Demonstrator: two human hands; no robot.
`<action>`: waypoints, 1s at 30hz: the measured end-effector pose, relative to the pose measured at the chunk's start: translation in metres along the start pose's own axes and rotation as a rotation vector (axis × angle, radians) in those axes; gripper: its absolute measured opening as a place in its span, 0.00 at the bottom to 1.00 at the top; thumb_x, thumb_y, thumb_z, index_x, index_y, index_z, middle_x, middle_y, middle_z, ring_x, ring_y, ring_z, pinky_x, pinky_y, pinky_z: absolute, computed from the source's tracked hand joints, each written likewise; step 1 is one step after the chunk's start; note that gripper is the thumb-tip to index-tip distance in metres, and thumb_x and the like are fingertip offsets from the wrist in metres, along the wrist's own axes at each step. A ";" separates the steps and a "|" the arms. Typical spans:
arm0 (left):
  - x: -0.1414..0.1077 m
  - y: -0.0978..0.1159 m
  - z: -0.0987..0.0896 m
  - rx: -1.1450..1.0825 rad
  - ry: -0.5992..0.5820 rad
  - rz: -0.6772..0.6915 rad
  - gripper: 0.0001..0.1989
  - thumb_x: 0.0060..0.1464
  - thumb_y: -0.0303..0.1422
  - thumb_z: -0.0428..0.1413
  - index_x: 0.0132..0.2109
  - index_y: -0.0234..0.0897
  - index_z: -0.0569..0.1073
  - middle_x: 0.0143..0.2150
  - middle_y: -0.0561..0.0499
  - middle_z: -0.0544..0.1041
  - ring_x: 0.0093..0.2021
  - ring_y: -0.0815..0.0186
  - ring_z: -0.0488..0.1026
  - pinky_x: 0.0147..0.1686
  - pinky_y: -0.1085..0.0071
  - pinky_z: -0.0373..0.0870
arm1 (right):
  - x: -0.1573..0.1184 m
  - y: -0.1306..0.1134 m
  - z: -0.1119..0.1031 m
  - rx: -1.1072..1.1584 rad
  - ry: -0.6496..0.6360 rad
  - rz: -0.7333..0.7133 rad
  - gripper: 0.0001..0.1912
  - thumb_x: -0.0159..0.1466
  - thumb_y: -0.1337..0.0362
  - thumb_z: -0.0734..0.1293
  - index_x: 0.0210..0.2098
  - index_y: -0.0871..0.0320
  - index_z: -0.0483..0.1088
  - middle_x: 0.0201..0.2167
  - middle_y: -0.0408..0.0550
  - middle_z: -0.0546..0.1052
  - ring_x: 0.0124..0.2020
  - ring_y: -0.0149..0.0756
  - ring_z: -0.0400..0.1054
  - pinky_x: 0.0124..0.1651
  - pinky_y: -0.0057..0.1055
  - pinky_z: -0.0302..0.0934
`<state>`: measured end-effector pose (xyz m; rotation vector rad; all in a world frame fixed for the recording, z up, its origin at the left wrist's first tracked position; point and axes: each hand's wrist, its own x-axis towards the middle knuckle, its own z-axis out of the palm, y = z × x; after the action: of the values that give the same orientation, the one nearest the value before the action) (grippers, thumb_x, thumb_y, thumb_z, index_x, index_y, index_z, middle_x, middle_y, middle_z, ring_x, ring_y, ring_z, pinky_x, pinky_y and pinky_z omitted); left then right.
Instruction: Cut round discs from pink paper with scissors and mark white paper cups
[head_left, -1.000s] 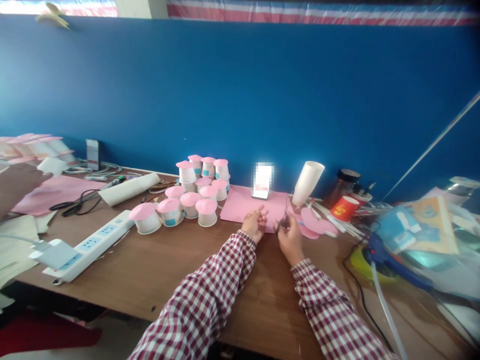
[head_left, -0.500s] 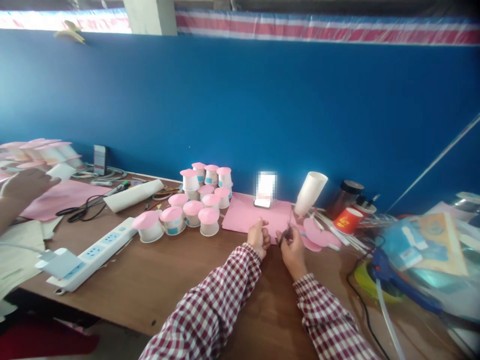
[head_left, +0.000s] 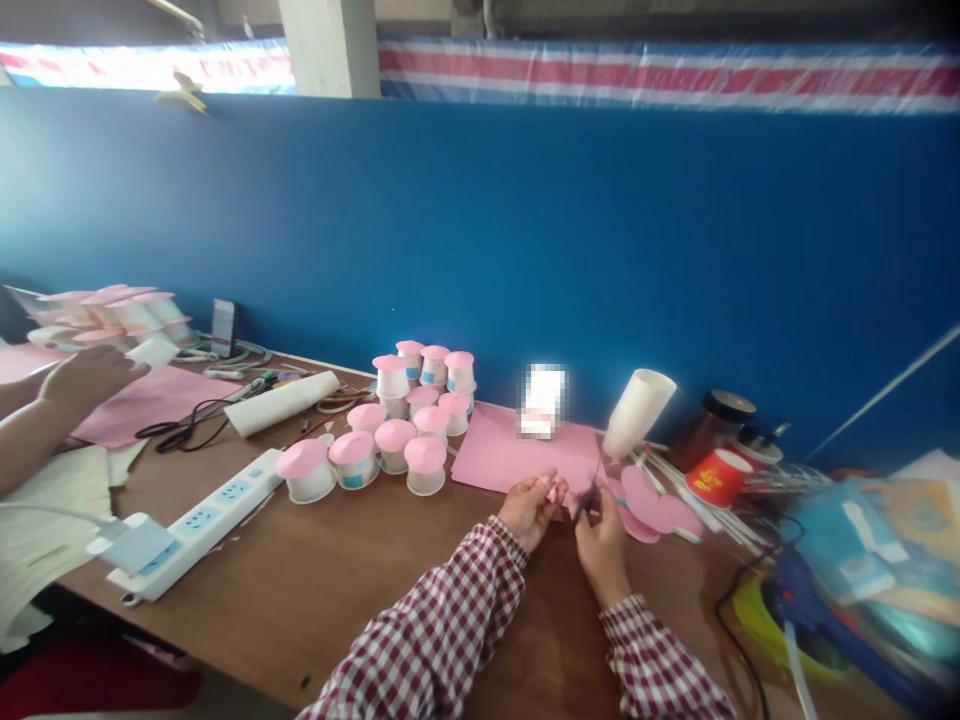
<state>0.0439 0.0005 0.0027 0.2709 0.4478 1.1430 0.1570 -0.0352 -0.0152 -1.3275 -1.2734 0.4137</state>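
Note:
My left hand [head_left: 529, 510] is closed in a pinch around a small pink piece of paper [head_left: 553, 488]. Dark-handled scissors [head_left: 585, 500] are gripped in my right hand [head_left: 602, 545], their thin blades pointing up and away from me. Both hands are close together over the near edge of a pink paper sheet [head_left: 495, 450]. Round pink paper pieces [head_left: 651, 497] lie just right of the scissors. To the left stand several white paper cups with pink tops [head_left: 425, 465], some of them stacked.
A white power strip [head_left: 202, 515] lies left of the cups. Another person's hand [head_left: 90, 385] works at the far left. A phone with a blurred screen [head_left: 541, 400], a white paper tube [head_left: 637, 412], a red cup [head_left: 718, 478] and a blue glue gun [head_left: 825, 610] stand or lie around.
The camera view has shifted, so everything appears lower and further right. My left hand has turned and its fingers have loosened from a fist, showing the pink piece. The scissors stay in my right hand.

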 end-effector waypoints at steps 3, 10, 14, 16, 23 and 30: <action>0.003 0.008 -0.001 -0.042 0.097 -0.032 0.01 0.54 0.24 0.52 0.35 0.30 0.67 0.25 0.52 0.67 0.20 0.78 0.65 0.19 0.85 0.63 | 0.000 0.000 0.000 0.003 0.013 0.011 0.24 0.58 0.54 0.66 0.50 0.60 0.63 0.38 0.53 0.73 0.35 0.39 0.68 0.36 0.36 0.65; -0.002 0.017 0.004 -0.034 0.039 -0.157 0.13 0.58 0.36 0.47 0.28 0.35 0.59 0.15 0.62 0.51 0.10 0.80 0.45 0.11 0.83 0.36 | 0.001 0.000 0.000 -0.005 -0.012 0.026 0.23 0.58 0.54 0.65 0.48 0.61 0.64 0.36 0.52 0.73 0.34 0.39 0.68 0.36 0.35 0.65; -0.005 0.014 -0.001 0.006 -0.048 -0.227 0.19 0.55 0.45 0.49 0.24 0.36 0.56 0.13 0.62 0.48 0.10 0.79 0.42 0.11 0.80 0.34 | 0.000 -0.001 -0.001 -0.039 0.007 0.035 0.25 0.57 0.53 0.66 0.49 0.61 0.64 0.37 0.53 0.73 0.35 0.40 0.68 0.37 0.37 0.65; -0.006 0.013 -0.002 0.030 -0.113 -0.229 0.20 0.51 0.46 0.54 0.24 0.36 0.57 0.14 0.62 0.49 0.11 0.79 0.42 0.11 0.80 0.35 | 0.000 -0.002 -0.001 -0.053 0.009 0.041 0.26 0.57 0.53 0.65 0.50 0.61 0.63 0.37 0.53 0.73 0.34 0.40 0.68 0.37 0.37 0.65; -0.006 0.001 0.003 0.170 -0.110 -0.015 0.21 0.37 0.37 0.66 0.30 0.35 0.61 0.20 0.60 0.61 0.18 0.80 0.58 0.17 0.83 0.52 | -0.001 -0.001 0.000 0.020 -0.043 0.045 0.26 0.58 0.54 0.65 0.52 0.61 0.63 0.38 0.54 0.74 0.37 0.42 0.69 0.39 0.39 0.66; -0.006 0.005 0.002 0.207 -0.036 -0.121 0.25 0.48 0.54 0.50 0.24 0.38 0.55 0.12 0.62 0.49 0.10 0.78 0.42 0.11 0.79 0.33 | 0.001 0.003 0.002 0.006 -0.019 0.035 0.25 0.57 0.54 0.66 0.51 0.61 0.63 0.40 0.54 0.73 0.37 0.41 0.69 0.41 0.39 0.65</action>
<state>0.0388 -0.0027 0.0075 0.4383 0.5451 0.9729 0.1567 -0.0329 -0.0180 -1.3454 -1.2656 0.4550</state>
